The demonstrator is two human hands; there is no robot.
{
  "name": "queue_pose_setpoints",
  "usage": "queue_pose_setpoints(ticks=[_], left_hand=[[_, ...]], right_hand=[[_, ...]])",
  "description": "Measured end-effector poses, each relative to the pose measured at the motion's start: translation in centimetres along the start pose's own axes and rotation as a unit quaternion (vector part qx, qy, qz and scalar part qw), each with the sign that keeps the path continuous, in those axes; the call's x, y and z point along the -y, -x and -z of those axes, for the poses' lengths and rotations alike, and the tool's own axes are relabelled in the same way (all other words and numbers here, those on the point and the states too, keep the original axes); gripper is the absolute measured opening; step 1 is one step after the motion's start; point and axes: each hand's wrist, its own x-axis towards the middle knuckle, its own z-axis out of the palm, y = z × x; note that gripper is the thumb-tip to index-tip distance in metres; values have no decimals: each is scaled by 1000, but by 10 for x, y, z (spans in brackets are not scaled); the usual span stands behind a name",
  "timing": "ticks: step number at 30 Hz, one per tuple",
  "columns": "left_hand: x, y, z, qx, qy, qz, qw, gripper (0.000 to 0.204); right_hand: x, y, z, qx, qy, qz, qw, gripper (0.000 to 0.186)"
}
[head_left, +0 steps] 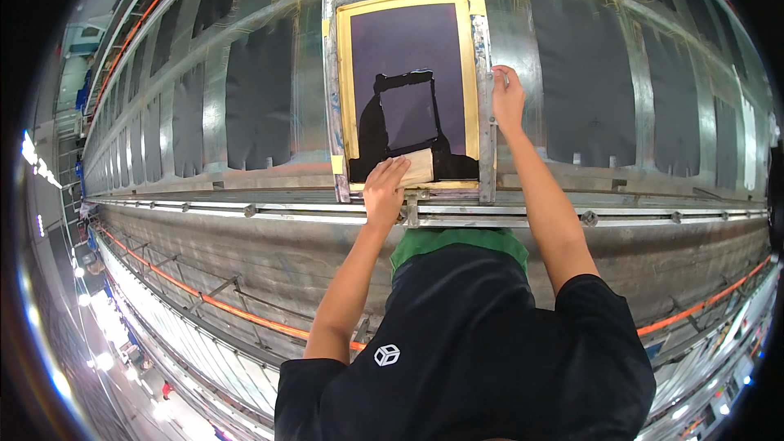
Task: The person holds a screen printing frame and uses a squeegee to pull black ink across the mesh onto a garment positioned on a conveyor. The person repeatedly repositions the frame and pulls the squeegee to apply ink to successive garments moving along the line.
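In front of me lies a screen printing frame [483, 45] with metal sides and yellow tape inside its border. Its dark mesh [404, 37] carries wet black ink [373, 131], spread along the near edge and around a clear four-sided patch. My left hand [385, 184] is closed on a wooden squeegee [419, 167] at the frame's near end; the squeegee's lower edge is hidden. At the frame's right side is my right hand [508, 100], its fingers bent and touching the outer edge.
Dark fabric pieces [584, 86] lie in a row along the long table [310, 73] on both sides of the frame. A metal rail [523, 216] with several bolts runs along the near edge. Behind me runs an orange pipe [253, 316].
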Motion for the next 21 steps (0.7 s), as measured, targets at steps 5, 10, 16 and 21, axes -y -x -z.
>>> queue_pose_setpoints(ticks=[5, 10, 16, 21], left_hand=[[8, 22, -2, 29, -9, -56, 998, 55], [25, -39, -11, 2, -31, -81, 996, 41], [51, -167, -3, 12, 31, -44, 998, 40], [43, -154, -13, 26, -22, -39, 999, 42]], right_hand=[[-10, -6, -4, 1, 41, -1, 999, 19], [-13, -11, -3, 41, 89, -17, 995, 20], [-13, -11, -5, 33, 94, -2, 995, 22], [-8, -6, -5, 36, 85, -37, 995, 21]])
